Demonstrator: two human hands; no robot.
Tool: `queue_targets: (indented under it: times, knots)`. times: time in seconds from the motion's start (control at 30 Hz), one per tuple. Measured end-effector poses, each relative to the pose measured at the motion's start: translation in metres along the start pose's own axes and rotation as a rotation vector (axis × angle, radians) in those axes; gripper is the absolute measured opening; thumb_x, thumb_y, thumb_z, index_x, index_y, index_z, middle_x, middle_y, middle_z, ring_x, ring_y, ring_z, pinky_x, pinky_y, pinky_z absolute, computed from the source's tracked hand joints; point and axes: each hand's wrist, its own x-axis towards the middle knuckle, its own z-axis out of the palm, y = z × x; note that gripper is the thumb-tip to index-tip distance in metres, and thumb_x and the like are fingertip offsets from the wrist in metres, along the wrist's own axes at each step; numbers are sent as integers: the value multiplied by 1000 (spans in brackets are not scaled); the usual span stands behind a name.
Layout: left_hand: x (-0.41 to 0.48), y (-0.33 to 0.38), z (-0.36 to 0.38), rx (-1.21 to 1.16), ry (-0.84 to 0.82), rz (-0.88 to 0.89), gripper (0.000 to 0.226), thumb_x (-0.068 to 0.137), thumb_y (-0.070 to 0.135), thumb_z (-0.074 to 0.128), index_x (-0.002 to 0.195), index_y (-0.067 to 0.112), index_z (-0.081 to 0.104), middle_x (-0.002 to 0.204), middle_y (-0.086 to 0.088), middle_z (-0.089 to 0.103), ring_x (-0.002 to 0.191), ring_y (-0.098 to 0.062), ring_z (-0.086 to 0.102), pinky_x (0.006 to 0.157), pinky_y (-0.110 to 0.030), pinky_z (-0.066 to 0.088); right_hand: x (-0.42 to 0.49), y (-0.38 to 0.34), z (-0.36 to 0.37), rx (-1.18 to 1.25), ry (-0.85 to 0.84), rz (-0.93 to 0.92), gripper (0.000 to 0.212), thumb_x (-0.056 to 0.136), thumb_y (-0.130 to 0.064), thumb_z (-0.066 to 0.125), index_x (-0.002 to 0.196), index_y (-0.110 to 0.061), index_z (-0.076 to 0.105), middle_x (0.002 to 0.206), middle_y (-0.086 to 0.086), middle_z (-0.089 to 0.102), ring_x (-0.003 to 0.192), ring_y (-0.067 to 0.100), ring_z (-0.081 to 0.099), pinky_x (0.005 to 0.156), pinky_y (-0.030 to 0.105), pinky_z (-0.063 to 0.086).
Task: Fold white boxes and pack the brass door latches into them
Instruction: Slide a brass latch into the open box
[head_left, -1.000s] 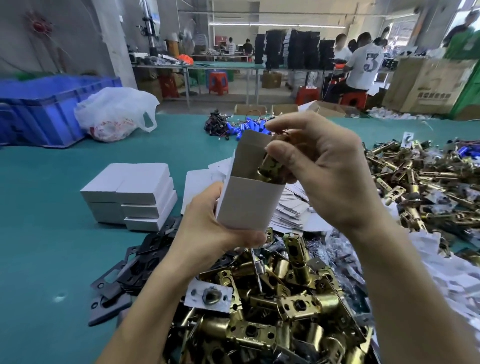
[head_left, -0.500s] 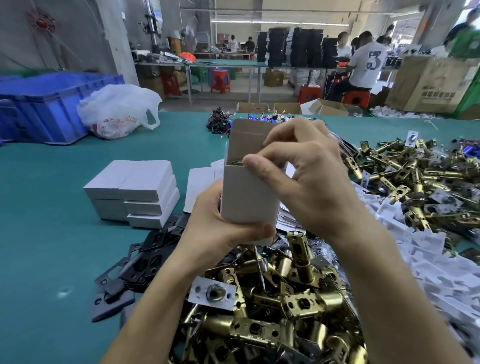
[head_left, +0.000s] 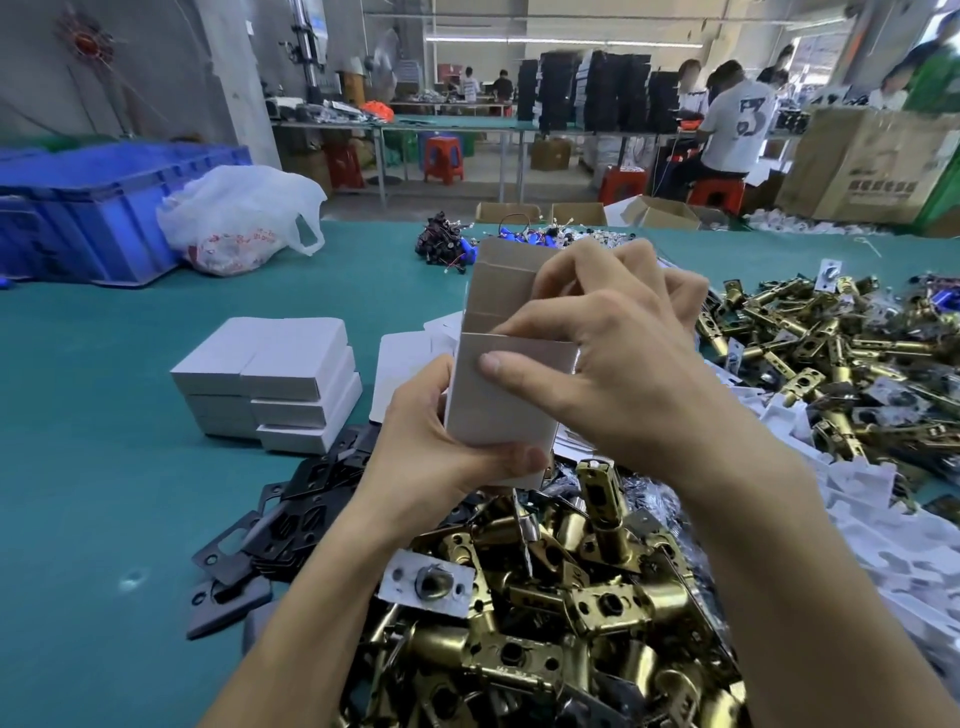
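An upright white box (head_left: 498, 410) stands in mid-air above the table, its top flap (head_left: 506, 278) still raised. My left hand (head_left: 441, 447) grips the box's lower part from the left, thumb across its front. My right hand (head_left: 608, 353) holds the open top, thumb pressed on the front panel and fingers curled over the rim. The latch inside is hidden. A heap of brass door latches (head_left: 545, 623) lies just below my hands. A second heap of brass latches (head_left: 841, 353) spreads to the right.
Closed white boxes (head_left: 270, 379) are stacked at left, flat box blanks (head_left: 405, 353) behind my hands. Black strike plates (head_left: 280, 525) lie at lower left, white paper inserts (head_left: 857, 519) at right. A blue crate (head_left: 98, 208) and plastic bag (head_left: 239, 218) sit far left. People work in the background.
My right hand pushed the brass latch down into the box and let it go; its fingers now sit on the box's open rim. The box stayed in my left hand.
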Motion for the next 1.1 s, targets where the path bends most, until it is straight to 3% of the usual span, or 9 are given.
queue_targets:
  times: [0.2, 0.3, 0.4, 0.5, 0.67, 0.8, 0.93, 1.03, 1.1]
  knots:
    - [-2, 2, -1, -63, 37, 12, 58, 60, 5, 94, 110, 20, 70, 87, -5, 72, 74, -19, 73, 53, -31, 59, -1, 4, -5, 55, -10, 68, 30, 76, -69, 58, 91, -46, 72, 119, -16, 41, 117, 14, 27, 86, 35, 16]
    - [-2, 4, 1, -46, 38, 10, 56, 61, 4, 92, 108, 25, 70, 85, -1, 73, 72, -17, 73, 53, -31, 59, -2, 9, -1, 136, -13, 84, 19, 76, -60, 70, 91, -48, 68, 131, -13, 36, 125, 15, 28, 93, 37, 21]
    - [-2, 5, 2, -39, 54, -19, 58, 60, 9, 91, 112, 19, 67, 83, -2, 74, 70, -18, 72, 54, -29, 58, -4, 14, 8, 345, -46, 152, 26, 79, -42, 77, 102, -41, 65, 135, -6, 42, 127, 16, 41, 100, 34, 35]
    - [-2, 5, 0, -18, 36, -39, 59, 58, 22, 89, 113, 18, 67, 90, -7, 75, 78, -24, 74, 59, -32, 59, -9, 13, 16, 623, -105, 175, 27, 84, -24, 77, 104, -31, 61, 109, 0, 65, 95, 24, 67, 84, 42, 56]
    - [-4, 6, -9, -99, -71, -96, 48, 58, 22, 82, 104, 31, 72, 92, -5, 75, 85, -24, 73, 60, -37, 59, -13, 15, 20, 712, -49, 137, 29, 84, -16, 78, 106, -26, 61, 96, 6, 68, 66, 31, 67, 62, 51, 56]
    - [-7, 5, -7, -71, -138, -109, 48, 65, 8, 85, 105, 32, 73, 89, -2, 76, 79, -15, 74, 55, -29, 58, -12, 13, 21, 646, -42, 80, 35, 83, -22, 78, 114, -32, 63, 99, -8, 69, 82, 17, 65, 74, 44, 56]
    - [-7, 3, -6, -52, -78, -119, 53, 66, 14, 89, 113, 19, 67, 91, -7, 76, 78, -20, 75, 56, -31, 59, -20, 18, 24, 741, -39, 54, 50, 86, -32, 73, 129, -49, 53, 128, -22, 58, 112, 7, 62, 82, 36, 59]
    - [-6, 3, -9, -19, -8, -106, 59, 62, 24, 92, 113, 14, 64, 90, -10, 74, 73, -28, 74, 57, -40, 61, -33, 34, 22, 848, 141, 286, 27, 91, -41, 65, 110, -56, 53, 114, -15, 60, 94, 6, 68, 65, 23, 58]
    - [-6, 2, -9, -15, 13, -100, 53, 64, 19, 91, 110, 14, 65, 89, -11, 74, 71, -29, 75, 55, -38, 60, -46, 57, 22, 624, 157, 422, 15, 95, -32, 62, 99, -46, 57, 97, -12, 64, 82, 3, 66, 61, 17, 53]
